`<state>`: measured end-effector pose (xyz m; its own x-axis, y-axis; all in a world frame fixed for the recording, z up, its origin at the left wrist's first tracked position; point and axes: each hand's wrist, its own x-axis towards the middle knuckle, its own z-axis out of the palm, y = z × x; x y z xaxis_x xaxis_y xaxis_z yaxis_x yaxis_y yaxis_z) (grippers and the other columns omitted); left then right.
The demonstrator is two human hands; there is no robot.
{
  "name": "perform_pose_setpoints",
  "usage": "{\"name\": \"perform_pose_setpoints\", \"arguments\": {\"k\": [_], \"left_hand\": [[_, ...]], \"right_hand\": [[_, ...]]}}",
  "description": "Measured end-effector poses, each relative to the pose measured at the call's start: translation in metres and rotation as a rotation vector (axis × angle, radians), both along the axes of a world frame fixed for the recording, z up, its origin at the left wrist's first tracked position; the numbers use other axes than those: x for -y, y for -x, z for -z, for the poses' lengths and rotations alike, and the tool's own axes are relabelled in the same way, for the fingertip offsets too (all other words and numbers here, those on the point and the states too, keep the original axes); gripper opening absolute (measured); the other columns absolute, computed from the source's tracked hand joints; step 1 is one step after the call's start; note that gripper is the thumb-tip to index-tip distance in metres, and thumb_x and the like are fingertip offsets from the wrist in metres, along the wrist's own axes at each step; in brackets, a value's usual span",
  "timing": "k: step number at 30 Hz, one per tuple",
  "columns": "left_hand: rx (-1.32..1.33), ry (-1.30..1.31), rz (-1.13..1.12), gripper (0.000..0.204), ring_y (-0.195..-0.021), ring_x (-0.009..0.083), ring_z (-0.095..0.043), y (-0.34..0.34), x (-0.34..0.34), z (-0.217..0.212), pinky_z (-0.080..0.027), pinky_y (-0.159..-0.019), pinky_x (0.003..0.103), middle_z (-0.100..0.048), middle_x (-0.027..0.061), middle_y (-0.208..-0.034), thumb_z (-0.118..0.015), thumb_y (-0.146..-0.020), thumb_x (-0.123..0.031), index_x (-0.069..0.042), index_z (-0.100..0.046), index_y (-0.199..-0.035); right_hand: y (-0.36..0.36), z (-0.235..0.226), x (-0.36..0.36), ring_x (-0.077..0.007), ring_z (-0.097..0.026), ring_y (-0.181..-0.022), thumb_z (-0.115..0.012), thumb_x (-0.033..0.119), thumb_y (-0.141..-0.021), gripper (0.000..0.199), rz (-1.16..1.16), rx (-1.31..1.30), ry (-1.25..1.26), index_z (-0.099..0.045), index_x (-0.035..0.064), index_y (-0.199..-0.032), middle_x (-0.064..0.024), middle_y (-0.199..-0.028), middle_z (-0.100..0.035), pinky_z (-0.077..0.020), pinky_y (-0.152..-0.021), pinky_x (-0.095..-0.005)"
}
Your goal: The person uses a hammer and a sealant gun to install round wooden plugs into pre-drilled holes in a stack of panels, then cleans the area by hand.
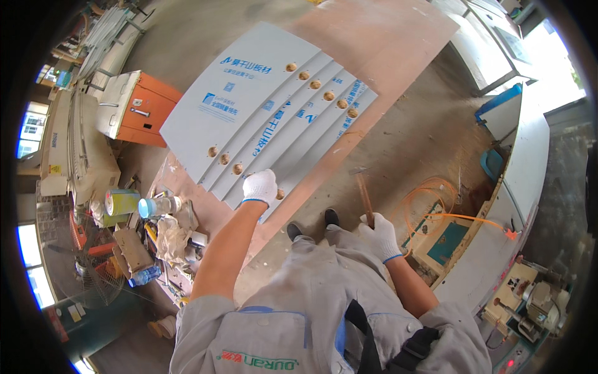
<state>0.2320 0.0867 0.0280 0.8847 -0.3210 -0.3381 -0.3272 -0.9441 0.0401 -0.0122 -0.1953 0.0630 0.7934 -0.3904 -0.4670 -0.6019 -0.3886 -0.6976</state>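
Several flat light-grey panels with blue print (218,81) lie fanned out in overlapping steps. Along their edges, round bored holes show brown inside. My left hand (260,187), in a white knitted glove, rests on the near end of the panels, beside one of these holes. Its fingers look curled in, and whatever they may hold is hidden beneath them. Off the panels' right side, my right hand (381,238), gloved the same way, is closed round the handle of a hammer (364,193). The hammer's head points away from me, above the floor.
A brownish worktable (392,37) carries the panels. At its left end are bottles, a can (121,202) and crumpled paper (171,240). An orange cabinet (146,109) stands left. On the right, an orange hose (467,217) coils beside a long white-topped bench (526,149).
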Motion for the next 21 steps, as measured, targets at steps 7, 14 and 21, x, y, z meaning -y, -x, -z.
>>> {"name": "perform_pose_setpoints", "arguments": {"k": [7, 14, 21], "left_hand": [[0.014, -0.013, -0.142, 0.019, -0.086, 0.0413, -0.074, 0.02, -0.014, 0.012, -0.059, -0.08, 0.051, -0.075, 0.0204, -0.091, -0.063, -0.091, -0.019, -0.004, -0.07, -0.1], [0.44, 0.756, -0.571, 0.031, -0.092, 0.0375, -0.073, 0.125, -0.042, 0.011, -0.058, -0.085, 0.043, -0.075, 0.0185, -0.105, -0.068, -0.093, -0.015, -0.005, -0.07, -0.122], [0.453, 0.715, -0.99, 0.025, -0.093, 0.0256, -0.073, 0.254, -0.098, 0.039, -0.057, -0.086, 0.036, -0.075, 0.0183, -0.104, -0.067, -0.095, -0.011, -0.001, -0.072, -0.118]], "right_hand": [[-0.015, -0.002, -0.021, -0.0446, -0.07, -0.085, -0.061, 0.038, -0.101, 0.032, -0.326, 0.217, 0.103, -0.063, 0.007, -0.109, -0.023, -0.086, -0.071, -0.0542, -0.075, -0.0529], [-0.073, 0.053, -0.063, -0.0448, -0.067, -0.066, -0.059, 0.042, -0.103, 0.038, -0.686, 0.344, 0.328, -0.056, 0.0058, -0.092, -0.0217, -0.071, -0.067, -0.0516, -0.062, -0.0566], [-0.113, 0.063, -0.089, -0.0455, -0.065, -0.063, -0.058, 0.039, -0.105, 0.037, -0.839, 0.355, 0.475, -0.054, 0.0056, -0.09, -0.0223, -0.067, -0.065, -0.0515, -0.059, -0.0563]]}}
